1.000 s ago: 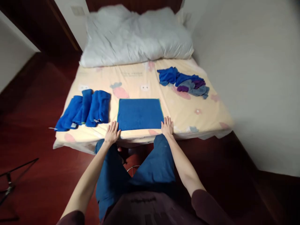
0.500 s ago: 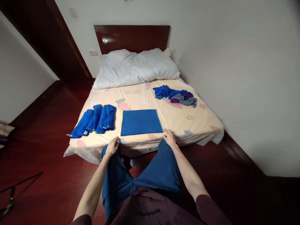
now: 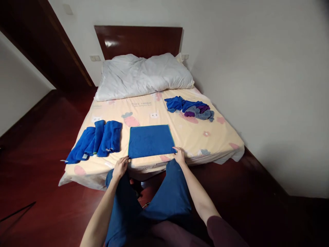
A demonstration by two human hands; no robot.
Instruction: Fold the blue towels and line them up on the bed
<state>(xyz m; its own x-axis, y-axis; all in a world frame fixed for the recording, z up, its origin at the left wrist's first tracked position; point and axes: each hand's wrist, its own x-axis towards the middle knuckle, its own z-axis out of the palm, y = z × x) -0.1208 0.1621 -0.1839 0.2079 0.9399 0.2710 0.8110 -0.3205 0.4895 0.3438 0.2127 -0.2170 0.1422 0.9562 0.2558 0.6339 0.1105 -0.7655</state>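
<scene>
A blue towel (image 3: 151,141) with green edging lies flat near the front edge of the bed. My left hand (image 3: 120,167) has its fingertips closed at the towel's near left corner. At the near right corner, my right hand (image 3: 179,156) pinches the cloth between thumb and fingers. Several rolled or folded blue towels (image 3: 113,136) lie side by side to the left, white tags showing on some. A crumpled heap of blue, grey and purple cloths (image 3: 190,108) rests farther back on the right.
The bed (image 3: 144,118) has a cream sheet with pink prints. A white quilt (image 3: 146,77) is bunched against the dark wooden headboard (image 3: 141,41). Walls stand behind and to the right. A thin black bar (image 3: 17,211) shows above the red floor at lower left.
Both hands have come onto the near corners of the flat towel and closed there. The view has shifted slightly, so the bed appears lower and farther left.
</scene>
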